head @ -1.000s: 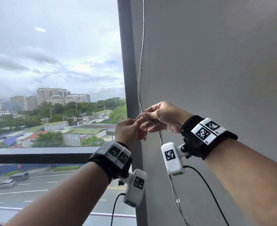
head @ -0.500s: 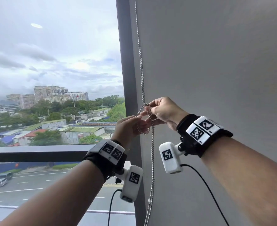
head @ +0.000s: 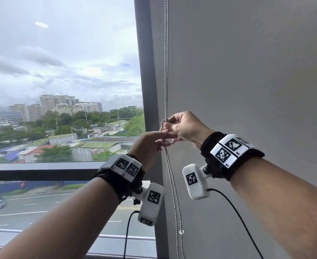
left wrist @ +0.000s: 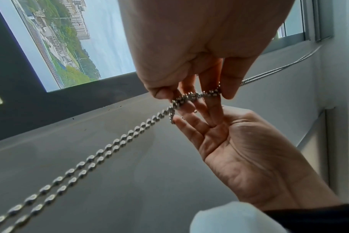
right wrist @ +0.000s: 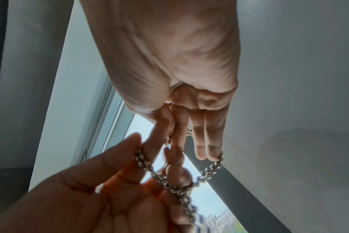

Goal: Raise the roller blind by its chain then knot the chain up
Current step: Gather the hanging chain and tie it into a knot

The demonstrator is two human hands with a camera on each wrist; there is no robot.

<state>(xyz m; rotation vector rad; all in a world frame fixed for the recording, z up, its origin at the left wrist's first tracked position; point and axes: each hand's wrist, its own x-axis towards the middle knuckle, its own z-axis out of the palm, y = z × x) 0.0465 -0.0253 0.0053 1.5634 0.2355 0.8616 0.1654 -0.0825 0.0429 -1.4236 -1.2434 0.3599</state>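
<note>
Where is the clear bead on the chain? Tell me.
In the head view, the clear bead hangs low on the chain, below both hands, against the grey wall.

The bead chain hangs in two strands down the edge of the grey wall, running from 12 o'clock down to about 6 o'clock. Just right of centre, the right hand curls its fingers round a small loop of the chain. The left hand, at its 8 o'clock and touching it, reaches its fingertips into the same tangle. Below the hands the strands drop past a small clear bead. A dark window frame stands just left of the chain. Through the glass, from 9 to 11 o'clock, lie buildings, trees, cloud and a road.
</note>
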